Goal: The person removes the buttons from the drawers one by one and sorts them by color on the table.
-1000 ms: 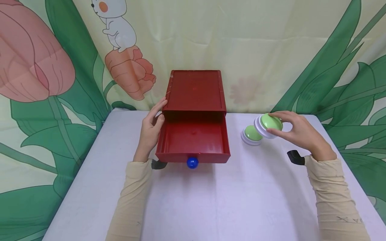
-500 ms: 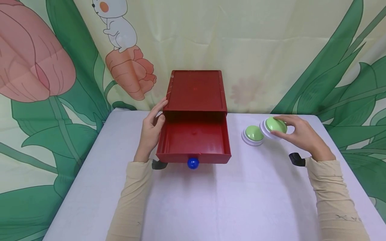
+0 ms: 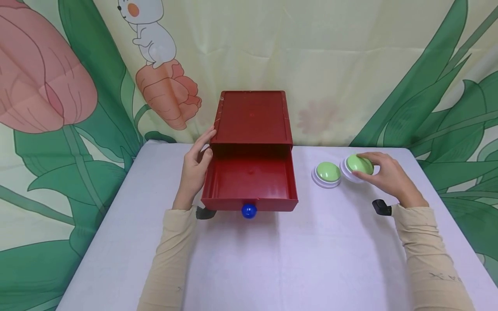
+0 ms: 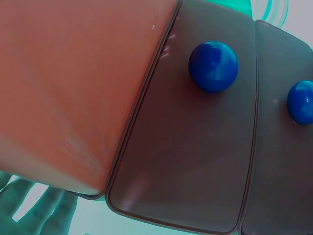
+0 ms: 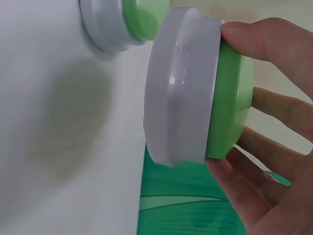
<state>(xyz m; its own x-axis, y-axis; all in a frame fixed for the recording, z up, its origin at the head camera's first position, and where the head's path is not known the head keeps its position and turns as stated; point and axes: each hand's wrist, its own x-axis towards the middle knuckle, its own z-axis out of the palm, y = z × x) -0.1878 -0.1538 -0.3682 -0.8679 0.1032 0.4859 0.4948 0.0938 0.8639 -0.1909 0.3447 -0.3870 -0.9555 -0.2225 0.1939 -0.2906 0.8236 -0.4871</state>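
My right hand pinches a round push button with a white base and a green domed top. It is tilted and held off the table, as the right wrist view shows. Beside it, a matching push button lies flat on the table. In the middle is a red drawer box, its top drawer pulled out with nothing inside the visible part. My left hand rests against the box's left side with extended fingers. Two blue knobs show in the left wrist view, one knob nearer the middle.
A white cloth covers the table. Behind the table hangs a printed curtain with tulips, leaves and a rabbit on a carrot. The pulled-out drawer juts toward the front, its blue knob foremost.
My right hand has moved right and slightly down with the push button, away from the other one, which is now fully uncovered. The left hand and drawer box stay put.
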